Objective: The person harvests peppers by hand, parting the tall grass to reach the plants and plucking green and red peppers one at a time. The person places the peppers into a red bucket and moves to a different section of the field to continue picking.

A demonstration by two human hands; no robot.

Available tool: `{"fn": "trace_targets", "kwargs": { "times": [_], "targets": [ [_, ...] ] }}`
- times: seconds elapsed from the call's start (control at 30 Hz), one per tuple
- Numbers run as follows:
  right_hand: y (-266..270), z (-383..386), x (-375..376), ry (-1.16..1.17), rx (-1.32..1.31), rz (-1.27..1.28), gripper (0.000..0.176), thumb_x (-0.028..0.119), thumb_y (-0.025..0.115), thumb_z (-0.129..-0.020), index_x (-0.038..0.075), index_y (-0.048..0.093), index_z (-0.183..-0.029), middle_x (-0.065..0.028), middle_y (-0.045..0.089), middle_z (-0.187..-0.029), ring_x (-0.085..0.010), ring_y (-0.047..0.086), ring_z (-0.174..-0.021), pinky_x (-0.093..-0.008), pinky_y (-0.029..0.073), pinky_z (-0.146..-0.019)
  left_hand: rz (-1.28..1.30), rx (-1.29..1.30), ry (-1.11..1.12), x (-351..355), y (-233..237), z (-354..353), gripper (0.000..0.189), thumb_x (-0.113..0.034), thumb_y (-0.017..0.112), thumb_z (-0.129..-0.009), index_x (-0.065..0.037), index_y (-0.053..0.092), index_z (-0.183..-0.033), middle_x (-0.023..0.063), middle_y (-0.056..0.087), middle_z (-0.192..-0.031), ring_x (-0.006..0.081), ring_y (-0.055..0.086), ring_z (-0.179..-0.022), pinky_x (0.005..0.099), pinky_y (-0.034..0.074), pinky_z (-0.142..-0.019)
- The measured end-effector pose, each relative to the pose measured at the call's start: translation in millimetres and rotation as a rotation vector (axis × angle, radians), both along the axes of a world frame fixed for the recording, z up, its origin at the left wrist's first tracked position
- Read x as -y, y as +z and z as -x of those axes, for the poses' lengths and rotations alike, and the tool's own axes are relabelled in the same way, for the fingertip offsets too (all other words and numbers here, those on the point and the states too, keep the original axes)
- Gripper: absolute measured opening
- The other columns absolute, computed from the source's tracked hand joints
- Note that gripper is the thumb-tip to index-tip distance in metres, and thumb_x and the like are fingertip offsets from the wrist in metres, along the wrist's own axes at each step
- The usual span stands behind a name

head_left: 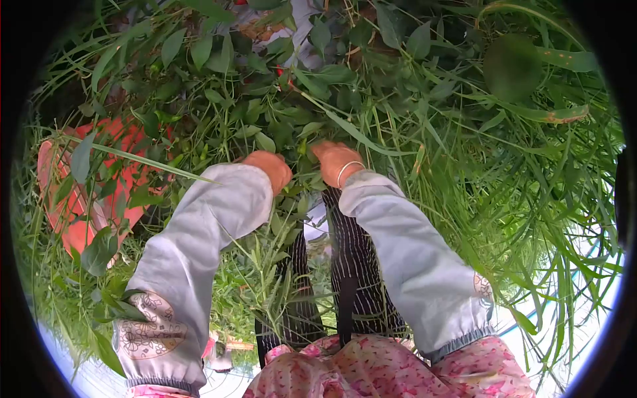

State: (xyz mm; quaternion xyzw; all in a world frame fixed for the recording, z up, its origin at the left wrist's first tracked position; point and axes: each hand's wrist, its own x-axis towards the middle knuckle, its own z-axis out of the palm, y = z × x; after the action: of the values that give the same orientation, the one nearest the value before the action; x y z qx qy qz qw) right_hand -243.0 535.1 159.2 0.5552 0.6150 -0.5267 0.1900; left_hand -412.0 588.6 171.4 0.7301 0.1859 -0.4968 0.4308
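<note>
Both of my hands reach into a leafy pepper plant (265,142) in the middle of the view. My left hand (269,169) is curled closed among the leaves, its fingertips hidden below it. Just to its right, my right hand (335,162), with a white band at the wrist, has its fingers bent inward against the foliage. Whatever either hand grips is out of sight. Small red peppers (282,71) show among the leaves beyond the hands. Pale sleeve covers run up both forearms.
A red bag or container (99,186), partly covered by leaves, lies on the left. Long grass blades (458,159) crowd the right side. Below stand my legs in dark striped trousers (355,265). Pale sheeting (302,30) shows through the plants at the top.
</note>
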Motion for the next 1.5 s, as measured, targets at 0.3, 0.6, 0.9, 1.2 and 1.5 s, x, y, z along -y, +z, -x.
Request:
{"fn": "trace_targets", "kwargs": {
  "times": [0.3, 0.6, 0.9, 1.2, 1.5],
  "targets": [
    [4.9, 1.3, 30.9, 0.033, -0.051, 0.155, 0.036, 0.006, 0.052, -0.076, 0.008, 0.061, -0.112, -0.013, 0.057, -0.117, -0.0294, 0.055, -0.107, -0.0365, 0.044, -0.093, -0.035, 0.03, -0.118, 8.5, 14.0, -8.4, 0.028, -0.012, 0.065, -0.071, -0.016, 0.07, -0.098, 0.0094, 0.061, -0.112, 0.0299, 0.061, -0.1, 0.0397, 0.053, -0.079],
    [8.0, 24.4, -23.8, -0.438, -0.118, -0.377, 0.019, 0.012, 0.056, -0.08, 0.007, 0.061, -0.097, -0.0116, 0.064, -0.09, -0.0319, 0.06, -0.09, -0.043, 0.046, -0.081, -0.082, -0.014, -0.045, 9.9, 3.9, 16.8, 0.027, -0.01, 0.058, -0.076, -0.01, 0.067, -0.101, 0.0126, 0.058, -0.114, 0.0313, 0.062, -0.097, 0.0407, 0.053, -0.077],
    [-67.5, 44.9, -90.1, -0.849, 0.064, -0.268, 0.02, 0.018, 0.051, -0.086, 0.004, 0.063, -0.095, -0.0127, 0.066, -0.074, -0.0221, 0.065, -0.057, -0.0349, 0.051, -0.055, -0.07, 0.037, 0.01, 4.2, 7.0, 19.3, 0.025, -0.008, 0.058, -0.075, -0.012, 0.068, -0.097, 0.0117, 0.059, -0.112, 0.0308, 0.063, -0.095, 0.0421, 0.053, -0.076],
    [-45.5, 47.2, -110.0, -1.746, -0.394, 0.568, 0.021, 0.03, 0.048, -0.092, 0.012, 0.051, -0.1, -0.0056, 0.061, -0.081, -0.0158, 0.057, -0.061, -0.026, 0.039, -0.045, -0.139, 0.073, 0.011, 7.6, 8.2, 21.5, 0.023, -0.009, 0.057, -0.074, -0.011, 0.068, -0.094, 0.0136, 0.059, -0.107, 0.0313, 0.064, -0.09, 0.0414, 0.053, -0.073],
    [-26.8, 33.1, -68.2, -1.606, -0.651, 0.562, 0.021, 0.025, 0.062, -0.081, 0.014, 0.055, -0.098, -0.001, 0.062, -0.089, -0.0107, 0.057, -0.068, -0.0256, 0.039, -0.051, -0.172, 0.074, 0.004, 13.9, -3.5, 30.4, 0.025, -0.009, 0.056, -0.076, -0.011, 0.066, -0.1, 0.0143, 0.058, -0.107, 0.0309, 0.064, -0.09, 0.0413, 0.053, -0.074]
  ]
}}
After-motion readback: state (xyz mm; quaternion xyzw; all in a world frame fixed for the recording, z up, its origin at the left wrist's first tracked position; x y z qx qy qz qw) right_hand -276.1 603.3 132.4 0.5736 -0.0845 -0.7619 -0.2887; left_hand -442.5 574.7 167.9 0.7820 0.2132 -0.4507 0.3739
